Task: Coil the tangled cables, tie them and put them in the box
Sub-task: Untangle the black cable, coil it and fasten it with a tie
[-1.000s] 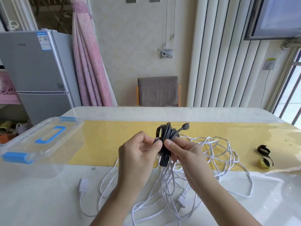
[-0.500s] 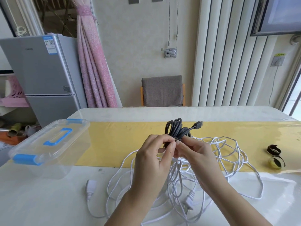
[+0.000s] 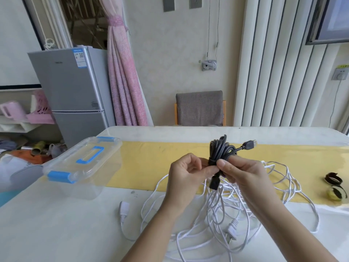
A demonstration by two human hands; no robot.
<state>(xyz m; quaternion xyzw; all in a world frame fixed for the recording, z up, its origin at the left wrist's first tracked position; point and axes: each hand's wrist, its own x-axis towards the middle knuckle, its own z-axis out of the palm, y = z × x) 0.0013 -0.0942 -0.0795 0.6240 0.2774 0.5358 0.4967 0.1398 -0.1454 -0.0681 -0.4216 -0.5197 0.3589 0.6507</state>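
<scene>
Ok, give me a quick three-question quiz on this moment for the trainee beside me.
1. True or false: the clear box has its lid off.
2. What does the right hand grip? A) a white plug B) the coiled black cable C) nothing
3. Fill in: the two strap rolls lie to the ___ of the white cable tangle.
Key: 1 false; 2 B; 3 right.
</scene>
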